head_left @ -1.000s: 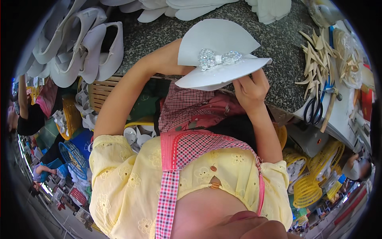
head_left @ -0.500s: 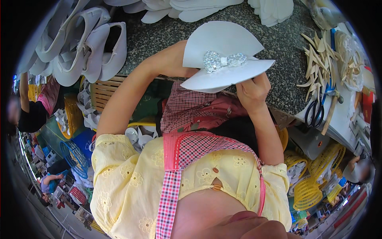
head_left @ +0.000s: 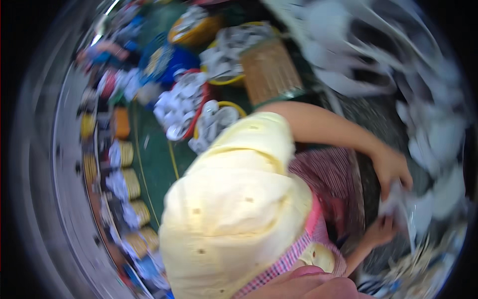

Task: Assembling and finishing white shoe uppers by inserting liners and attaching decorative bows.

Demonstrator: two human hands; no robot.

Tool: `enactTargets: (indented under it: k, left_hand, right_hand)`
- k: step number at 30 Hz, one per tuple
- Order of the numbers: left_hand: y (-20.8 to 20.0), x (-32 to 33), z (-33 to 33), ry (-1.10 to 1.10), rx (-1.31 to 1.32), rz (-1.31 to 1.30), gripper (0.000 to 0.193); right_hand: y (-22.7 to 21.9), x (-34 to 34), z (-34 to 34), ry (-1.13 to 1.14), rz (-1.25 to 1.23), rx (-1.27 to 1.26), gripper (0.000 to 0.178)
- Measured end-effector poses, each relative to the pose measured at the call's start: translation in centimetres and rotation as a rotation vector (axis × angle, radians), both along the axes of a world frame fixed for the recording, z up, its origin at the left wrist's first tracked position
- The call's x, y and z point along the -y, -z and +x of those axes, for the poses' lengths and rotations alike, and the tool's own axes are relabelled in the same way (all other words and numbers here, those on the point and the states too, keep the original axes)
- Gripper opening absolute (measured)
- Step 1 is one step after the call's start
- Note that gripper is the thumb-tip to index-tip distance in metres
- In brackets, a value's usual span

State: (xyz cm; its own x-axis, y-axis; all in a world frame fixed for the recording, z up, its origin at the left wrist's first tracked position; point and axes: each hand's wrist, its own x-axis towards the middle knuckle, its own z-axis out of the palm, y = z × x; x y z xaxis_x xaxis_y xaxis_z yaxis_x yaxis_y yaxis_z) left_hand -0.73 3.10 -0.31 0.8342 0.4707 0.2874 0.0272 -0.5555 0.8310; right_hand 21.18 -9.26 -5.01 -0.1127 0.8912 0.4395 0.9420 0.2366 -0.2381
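Observation:
Motion smears the whole picture. Over the dark speckled table [head_left: 376, 117], a white shoe upper [head_left: 396, 202] is between my two hands at the right side. My left hand [head_left: 394, 169] pinches its upper edge, fingers bent down onto it. Against its lower edge lies my right hand [head_left: 382, 231], its fingers closed on the piece, though blur softens the detail. The sparkling bow on the upper cannot be made out now. Just beyond my hands are more white flat pieces [head_left: 445, 192].
White shoes [head_left: 348, 55] stand on the table at the upper right. Pale strips [head_left: 413, 266] lie at the lower right. A slatted wooden piece [head_left: 271, 70] and baskets of white parts [head_left: 181, 107] are on the left. Another person [head_left: 107, 50] is far off.
My view has swung strongly to the left, bringing the floor and baskets into the middle. Both hands and the white upper now appear farther right, and the upper's bow is lost in blur.

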Motion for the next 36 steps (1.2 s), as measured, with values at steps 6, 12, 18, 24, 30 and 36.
enactTargets:
  k: [6,12,18,24,30,36]
  left_hand:
    - [-0.3,0.6,0.0,0.089,-0.198,0.329,0.051]
    - [-0.6,0.2,0.7,0.061,-0.214,0.639,0.034]
    - [-1.0,0.7,1.7,0.053,-0.338,0.651,0.037]
    - [-2.0,0.8,2.2,0.268,-0.339,0.671,0.042]
    - [-3.4,-0.2,-0.5,0.298,-0.493,0.469,0.059]
    - [-2.8,-2.1,-0.8,0.307,-0.241,0.450,0.031]
  right_hand:
    - [-2.2,-1.1,-1.2,-0.057,-0.249,0.027,0.024]
    - [-1.9,-1.8,-0.7,-0.203,-0.130,-0.101,0.022]
    - [-0.3,-2.6,1.0,-0.269,-0.010,-0.188,0.026]
    - [-1.5,1.0,3.6,-0.204,-0.252,-1.132,0.056]
    - [-2.7,-1.2,-2.3,-0.076,0.111,-0.286,0.041]
    - [-6.3,-3.6,-3.1,-0.088,0.184,-0.533,0.032]
